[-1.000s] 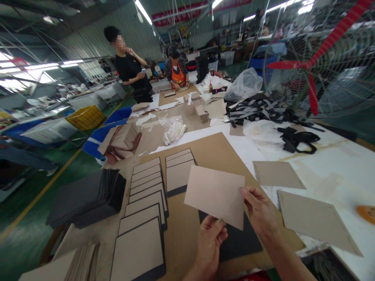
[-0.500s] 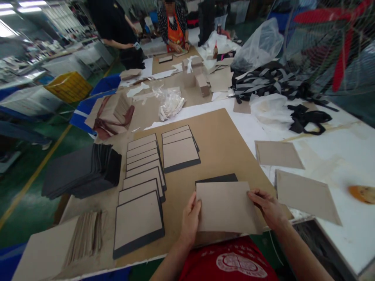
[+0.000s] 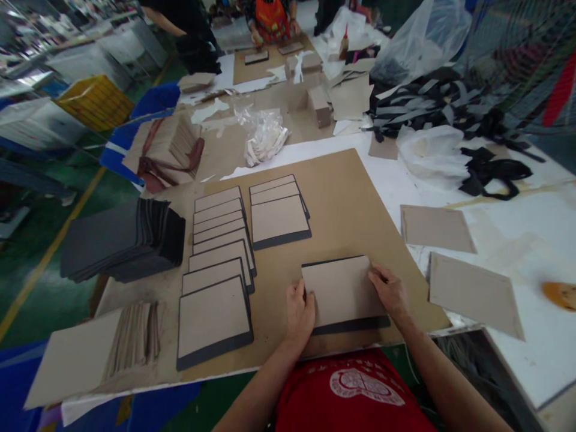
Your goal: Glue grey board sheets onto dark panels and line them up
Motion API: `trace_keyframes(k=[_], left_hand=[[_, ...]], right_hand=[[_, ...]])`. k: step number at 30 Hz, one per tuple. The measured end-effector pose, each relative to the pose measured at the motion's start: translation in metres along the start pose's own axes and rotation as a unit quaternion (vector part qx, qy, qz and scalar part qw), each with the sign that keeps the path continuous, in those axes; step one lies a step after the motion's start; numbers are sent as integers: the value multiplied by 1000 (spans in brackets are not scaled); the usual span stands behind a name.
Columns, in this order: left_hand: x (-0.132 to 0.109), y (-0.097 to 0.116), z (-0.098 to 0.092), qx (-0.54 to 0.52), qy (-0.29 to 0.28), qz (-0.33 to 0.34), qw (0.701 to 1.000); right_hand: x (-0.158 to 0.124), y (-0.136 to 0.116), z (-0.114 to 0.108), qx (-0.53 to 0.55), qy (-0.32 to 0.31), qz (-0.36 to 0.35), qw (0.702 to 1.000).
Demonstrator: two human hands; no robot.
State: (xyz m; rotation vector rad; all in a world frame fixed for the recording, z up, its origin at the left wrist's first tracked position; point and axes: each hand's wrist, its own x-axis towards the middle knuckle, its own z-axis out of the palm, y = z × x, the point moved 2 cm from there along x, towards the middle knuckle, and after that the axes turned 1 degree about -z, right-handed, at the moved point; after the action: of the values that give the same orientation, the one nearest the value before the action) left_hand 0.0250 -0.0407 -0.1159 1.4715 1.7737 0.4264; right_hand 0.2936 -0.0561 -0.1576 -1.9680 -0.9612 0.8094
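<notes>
A beige cardboard sheet [image 3: 342, 291] lies over a black sheet [image 3: 353, 326], whose dark edges show along the top and bottom. My left hand [image 3: 300, 311] grips the cardboard's left edge, fingers closed. At its right edge, my right hand [image 3: 390, 291] pinches the cardboard between thumb and fingers. To the left, an overlapping row of black sheets topped with cardboard [image 3: 215, 318] runs away from me. A shorter row of such pairs [image 3: 279, 221] lies beside it. Everything here rests on a brown board [image 3: 333, 198].
A stack of black sheets [image 3: 112, 240] and a fanned pile of cardboard [image 3: 76, 357] stand at the left. Two loose cardboard pieces [image 3: 474, 294] lie at the right. Black strips [image 3: 432, 108] and plastic bags [image 3: 265, 135] are farther back. Across the table a person in an orange apron [image 3: 272, 21] works.
Both hands have moved forward and lowered the cardboard onto the black sheet, now covering most of it. The view has tilted down. The far person's hands have moved apart.
</notes>
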Motion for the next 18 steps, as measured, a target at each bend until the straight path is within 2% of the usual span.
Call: trace_keyframes(k=[7, 18], left_hand=[[10, -8, 13, 74, -14, 23, 997], [16, -13, 16, 67, -10, 46, 997]], right_hand=[[7, 19, 10, -61, -1, -38, 997], [6, 26, 13, -112, 0, -65, 992]])
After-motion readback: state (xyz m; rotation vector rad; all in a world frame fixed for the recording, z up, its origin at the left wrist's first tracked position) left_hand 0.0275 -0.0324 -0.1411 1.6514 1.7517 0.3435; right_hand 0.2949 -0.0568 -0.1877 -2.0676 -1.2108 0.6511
